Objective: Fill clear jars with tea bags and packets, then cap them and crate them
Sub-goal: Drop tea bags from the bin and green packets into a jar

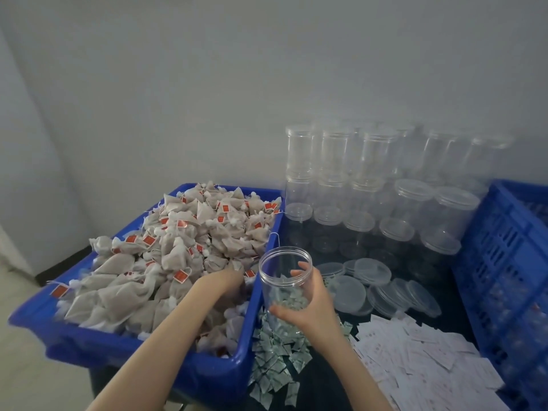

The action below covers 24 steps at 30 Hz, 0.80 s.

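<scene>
Dark tabletop, open jar (285, 280) gripped in right hand (308, 304), left hand (229, 278) buried among tea bags (178, 250), grip unclear

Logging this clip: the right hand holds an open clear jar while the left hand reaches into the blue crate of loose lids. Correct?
Not quite. In the head view the left hand reaches into the blue tub of tea bags, not lids. The right hand does hold the open clear jar.

wall (207, 84): plain, pale grey-white, meeting in a corner at left | floor (17, 336): light tiles | baseboard (63, 264): dark strip along the wall foot | light: soft, even, cool
</scene>
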Tool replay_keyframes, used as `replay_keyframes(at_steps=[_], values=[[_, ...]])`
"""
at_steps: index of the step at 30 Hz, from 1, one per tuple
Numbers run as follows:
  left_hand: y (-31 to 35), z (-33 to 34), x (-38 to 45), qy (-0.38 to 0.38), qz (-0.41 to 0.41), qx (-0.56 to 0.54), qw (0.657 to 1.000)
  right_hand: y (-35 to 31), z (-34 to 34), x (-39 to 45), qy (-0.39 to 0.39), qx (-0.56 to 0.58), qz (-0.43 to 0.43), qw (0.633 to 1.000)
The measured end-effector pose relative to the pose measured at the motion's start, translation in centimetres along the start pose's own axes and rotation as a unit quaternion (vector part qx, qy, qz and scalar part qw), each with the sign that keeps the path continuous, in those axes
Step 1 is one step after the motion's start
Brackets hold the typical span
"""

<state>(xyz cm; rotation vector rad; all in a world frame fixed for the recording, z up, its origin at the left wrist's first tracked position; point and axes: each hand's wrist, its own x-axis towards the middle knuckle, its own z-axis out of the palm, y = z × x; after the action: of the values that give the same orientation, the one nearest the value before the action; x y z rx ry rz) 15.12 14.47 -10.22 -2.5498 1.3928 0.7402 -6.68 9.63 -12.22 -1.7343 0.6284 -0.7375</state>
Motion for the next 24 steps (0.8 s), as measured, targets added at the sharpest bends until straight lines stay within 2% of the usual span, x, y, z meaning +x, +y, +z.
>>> replay_keyframes(at_steps=[6,12,15,19,22,24], values=[[-1.9,0.3,-0.6,-0.012,0.055,0.066,0.996,0.5,0.2,-0.2,-0.002,0.009,0.008,1.000],[-2.6,0.4,-1.3,0.116,0.085,0.027,0.989,0.6,0.6,-0.6,-0.001,0.010,0.018,1.000],[-3.0,-0.7,-2.7,0.191,0.122,-0.064,0.972,0.7,0.6,-0.7,0.001,0.013,0.022,1.000],[-2.4,-3.4,-4.9,0.311,0.135,-0.122,0.933,0.5,1.0,-0.8,0.002,0.021,0.033,0.999],[-1.0,-5.7,-7.5,0.392,0.178,-0.224,0.874,0.4,1.4,-0.8,-0.001,0.016,0.036,0.999],[0.1,-7.0,-9.3,0.418,0.223,-0.273,0.837,0.4,1.6,-0.7,-0.008,0.011,0.035,0.999]])
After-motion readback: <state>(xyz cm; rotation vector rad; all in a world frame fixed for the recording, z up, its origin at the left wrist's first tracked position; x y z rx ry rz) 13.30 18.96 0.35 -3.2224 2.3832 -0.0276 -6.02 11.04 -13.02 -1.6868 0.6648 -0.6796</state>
